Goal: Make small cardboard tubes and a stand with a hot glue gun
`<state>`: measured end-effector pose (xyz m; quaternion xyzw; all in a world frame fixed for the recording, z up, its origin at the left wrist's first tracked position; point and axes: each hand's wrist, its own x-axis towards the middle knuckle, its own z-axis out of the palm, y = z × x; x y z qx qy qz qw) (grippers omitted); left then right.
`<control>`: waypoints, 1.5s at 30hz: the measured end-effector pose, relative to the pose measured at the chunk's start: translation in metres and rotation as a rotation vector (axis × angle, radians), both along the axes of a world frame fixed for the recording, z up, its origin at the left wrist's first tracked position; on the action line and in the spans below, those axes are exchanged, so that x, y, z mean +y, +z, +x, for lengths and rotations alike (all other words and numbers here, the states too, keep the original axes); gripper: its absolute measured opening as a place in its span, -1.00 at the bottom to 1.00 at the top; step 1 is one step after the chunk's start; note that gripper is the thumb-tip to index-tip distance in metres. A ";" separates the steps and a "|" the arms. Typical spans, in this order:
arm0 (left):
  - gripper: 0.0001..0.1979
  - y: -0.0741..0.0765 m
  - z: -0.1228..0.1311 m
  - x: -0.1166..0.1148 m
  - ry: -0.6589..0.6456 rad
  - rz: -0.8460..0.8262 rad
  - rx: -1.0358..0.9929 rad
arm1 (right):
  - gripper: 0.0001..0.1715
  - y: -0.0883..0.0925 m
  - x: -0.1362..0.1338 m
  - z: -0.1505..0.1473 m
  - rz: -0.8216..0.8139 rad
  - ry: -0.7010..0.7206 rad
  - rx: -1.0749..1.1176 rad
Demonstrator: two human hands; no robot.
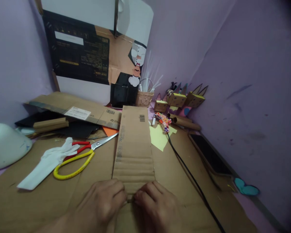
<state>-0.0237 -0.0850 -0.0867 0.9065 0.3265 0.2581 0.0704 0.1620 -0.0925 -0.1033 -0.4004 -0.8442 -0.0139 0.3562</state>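
A long strip of brown cardboard (pixel 134 139) lies lengthwise before me, with several crease lines across its nearer part. My left hand (pixel 106 197) grips the strip's near end at its left side, fingers curled over it. Close beside it, my right hand (pixel 155 200) grips the same end from the right, fingers curled too. The thumbs are mostly hidden. Left of the strip lie scissors (pixel 74 165) with one yellow and one red handle, the blade tips at the strip's edge. A white glove (pixel 48 165) lies against their handles.
A patterned glue gun (pixel 163 121) with a black cable (pixel 191 174) lies to the right, over yellow paper (pixel 160 137). A phone (pixel 210 153) rests near the right wall. Behind are a cardboard piece (pixel 94 111), a pen basket (pixel 145 98) and small cardboard figures (pixel 178 99).
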 end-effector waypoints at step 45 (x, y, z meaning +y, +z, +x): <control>-0.89 0.022 0.005 0.024 0.191 -0.399 0.098 | -0.85 0.015 0.034 0.009 -0.457 0.073 -0.052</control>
